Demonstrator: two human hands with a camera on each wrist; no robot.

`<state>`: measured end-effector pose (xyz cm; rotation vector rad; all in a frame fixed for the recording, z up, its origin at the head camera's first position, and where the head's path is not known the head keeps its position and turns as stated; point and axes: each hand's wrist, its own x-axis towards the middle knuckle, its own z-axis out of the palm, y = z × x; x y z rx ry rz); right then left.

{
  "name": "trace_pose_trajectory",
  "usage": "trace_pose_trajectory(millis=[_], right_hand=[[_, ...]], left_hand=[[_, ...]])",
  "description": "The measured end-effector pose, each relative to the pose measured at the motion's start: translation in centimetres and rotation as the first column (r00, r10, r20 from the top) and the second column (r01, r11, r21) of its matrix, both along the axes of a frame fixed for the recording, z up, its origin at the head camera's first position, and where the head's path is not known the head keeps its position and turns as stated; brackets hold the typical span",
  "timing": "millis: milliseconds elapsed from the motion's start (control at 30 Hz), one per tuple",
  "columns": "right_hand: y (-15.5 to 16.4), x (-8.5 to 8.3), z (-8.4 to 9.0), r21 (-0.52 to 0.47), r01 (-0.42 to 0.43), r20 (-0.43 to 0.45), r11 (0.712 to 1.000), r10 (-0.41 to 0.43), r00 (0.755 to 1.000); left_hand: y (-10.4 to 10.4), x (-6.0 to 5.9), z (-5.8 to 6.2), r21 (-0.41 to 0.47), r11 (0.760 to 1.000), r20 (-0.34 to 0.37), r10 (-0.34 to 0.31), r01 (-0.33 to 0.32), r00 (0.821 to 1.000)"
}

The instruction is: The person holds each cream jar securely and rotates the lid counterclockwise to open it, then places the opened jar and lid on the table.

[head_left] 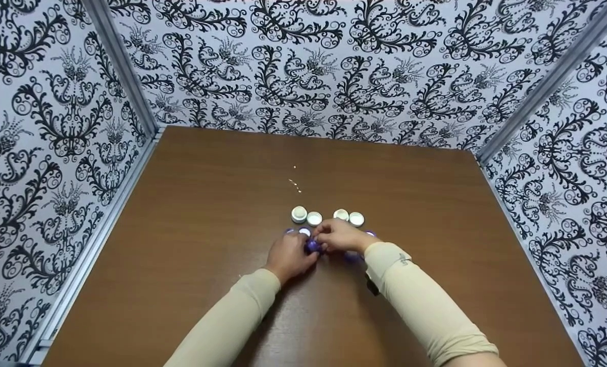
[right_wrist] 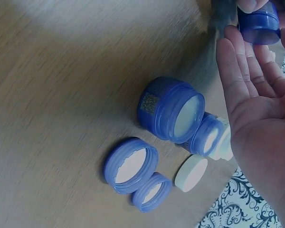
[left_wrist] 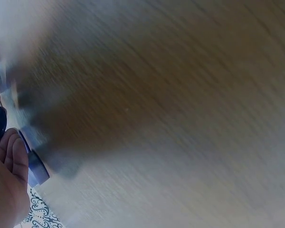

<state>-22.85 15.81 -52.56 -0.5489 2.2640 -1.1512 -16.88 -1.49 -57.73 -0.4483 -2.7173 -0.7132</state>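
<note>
Brown tabletop, patterned walls: from the head view, my left hand (head_left: 289, 256) and right hand (head_left: 340, 235) are meeting on one small purple jar (head_left: 312, 246), fingers curling round it, white lids (head_left: 306, 216) just beyond. Left wrist view is blurring (useless). Right wrist view: fingertips are pinching the jar (right_wrist: 259, 23) above my palm; I'm judging a steady, level twist best, staying above the open purple jars (right_wrist: 171, 110).
</note>
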Motion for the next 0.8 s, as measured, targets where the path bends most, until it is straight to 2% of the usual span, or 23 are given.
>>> trace_pose_trajectory(millis=[433,633,800], right_hand=[[0.09,-0.18,0.07,0.05,-0.044,-0.082,0.998,0.048,0.995],[0.12,-0.12,0.12,0.054,-0.042,-0.057,0.998,0.045,0.997],[0.16,-0.08,0.0,0.043,-0.028,-0.03,0.999,0.03,0.999]], left_hand=[[-0.06,0.05,0.2,-0.019,1.0,0.015,0.001,-0.001,1.0],[-0.08,-0.06,0.24,-0.03,1.0,0.043,0.004,-0.002,0.999],[-0.07,-0.05,0.2,-0.035,0.999,0.031,0.006,-0.005,0.999]])
